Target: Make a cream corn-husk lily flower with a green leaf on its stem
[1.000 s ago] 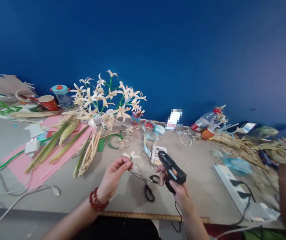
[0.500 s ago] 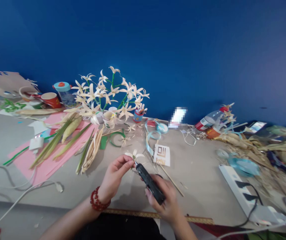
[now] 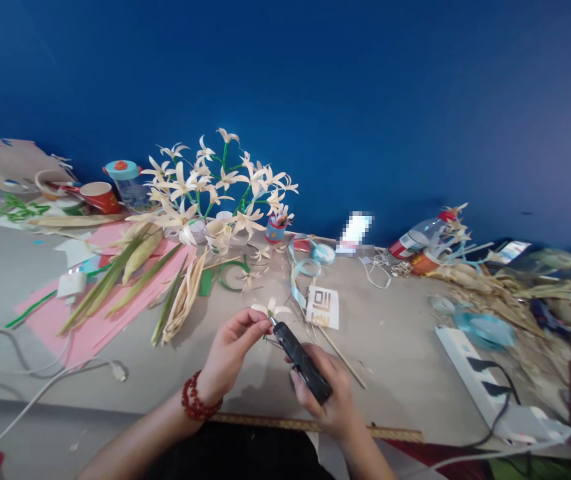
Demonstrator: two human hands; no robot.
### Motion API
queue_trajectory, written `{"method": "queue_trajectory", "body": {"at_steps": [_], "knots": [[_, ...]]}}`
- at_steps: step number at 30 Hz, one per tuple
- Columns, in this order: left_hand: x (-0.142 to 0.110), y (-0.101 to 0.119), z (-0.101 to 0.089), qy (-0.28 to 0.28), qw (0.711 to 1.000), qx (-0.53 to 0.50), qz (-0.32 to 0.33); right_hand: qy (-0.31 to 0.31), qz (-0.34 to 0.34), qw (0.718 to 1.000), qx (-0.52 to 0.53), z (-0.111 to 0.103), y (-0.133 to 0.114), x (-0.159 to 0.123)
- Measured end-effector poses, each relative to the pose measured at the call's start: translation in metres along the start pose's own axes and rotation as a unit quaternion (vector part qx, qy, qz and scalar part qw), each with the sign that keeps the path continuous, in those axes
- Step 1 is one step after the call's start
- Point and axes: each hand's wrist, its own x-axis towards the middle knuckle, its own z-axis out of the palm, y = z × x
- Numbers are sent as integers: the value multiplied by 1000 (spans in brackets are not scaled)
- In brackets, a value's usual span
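Between its thumb and fingers my left hand (image 3: 232,343) pinches a small cream husk flower (image 3: 280,309), petals pointing away from me. Wrapped in my right hand (image 3: 332,390) is a black hot glue gun (image 3: 301,360), tilted up and to the left. Its metal nozzle is at the base of the flower, by my left fingertips; whether it touches cannot be made out. Beyond my hands a white card with a brown design (image 3: 323,308) lies on the table, next to a thin stick (image 3: 342,357). Small loose flowers (image 3: 251,279) lie farther back.
Finished flowers on green stems (image 3: 225,180) stand in cups near the blue wall. Left are pink paper sheets (image 3: 55,333) and corn husks (image 3: 110,287). A white power strip (image 3: 480,373) with black plugs, a plastic bottle (image 3: 418,239) and piled husks (image 3: 520,327) occupy the right.
Both hands, with the flower and the glue gun, have shifted very slightly to the right. The nozzle stays at the flower's base. The brown shape at the right edge reaches farther into view.
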Motion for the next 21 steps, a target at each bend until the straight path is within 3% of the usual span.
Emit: {"method": "queue_trajectory", "body": {"at_steps": [21], "knots": [[-3, 1, 1, -7, 1000, -9, 2, -4, 3, 1000, -25, 2, 2, -2]]}}
